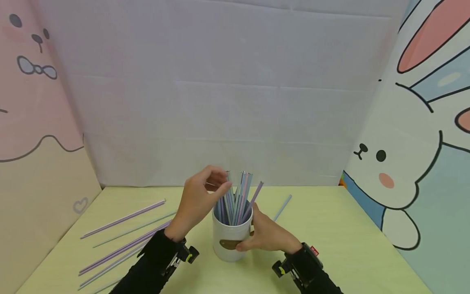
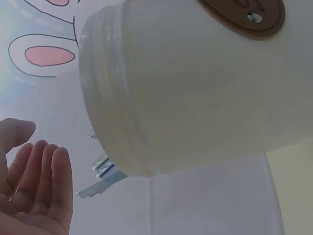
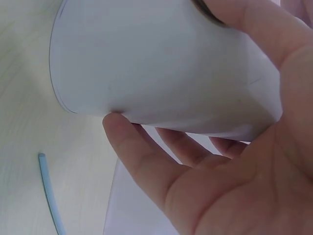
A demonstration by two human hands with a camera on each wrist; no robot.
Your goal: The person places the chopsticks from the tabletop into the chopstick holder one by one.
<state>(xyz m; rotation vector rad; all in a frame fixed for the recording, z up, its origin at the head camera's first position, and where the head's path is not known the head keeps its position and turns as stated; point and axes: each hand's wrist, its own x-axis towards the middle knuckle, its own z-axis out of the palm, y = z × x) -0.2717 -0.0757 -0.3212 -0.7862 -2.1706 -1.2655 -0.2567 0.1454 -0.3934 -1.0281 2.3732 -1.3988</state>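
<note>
A white cup (image 1: 229, 239) with a brown oval patch stands upright on the table in the head view. Thin straw-like sticks (image 1: 244, 196) in pastel blue, green, pink and purple lean inside it, their ends shiny. My right hand (image 1: 269, 230) grips the cup's right side, thumb at the front; in the right wrist view its fingers (image 3: 142, 152) curve along the white wall. Beside the tops of the sticks is my left hand (image 1: 205, 196), fingers loosely bent. The left wrist view shows that palm (image 2: 36, 196) holding nothing, apart from the stick ends (image 2: 102, 183).
Several purple and green sticks (image 1: 125, 247) lie slanted on the pale yellow table (image 1: 205, 277) at the left. One blue stick (image 1: 282, 207) lies to the right, behind my right hand. A white sheet (image 1: 235, 102) hangs at the back, with cartoon-printed panels (image 1: 400, 171) on both sides.
</note>
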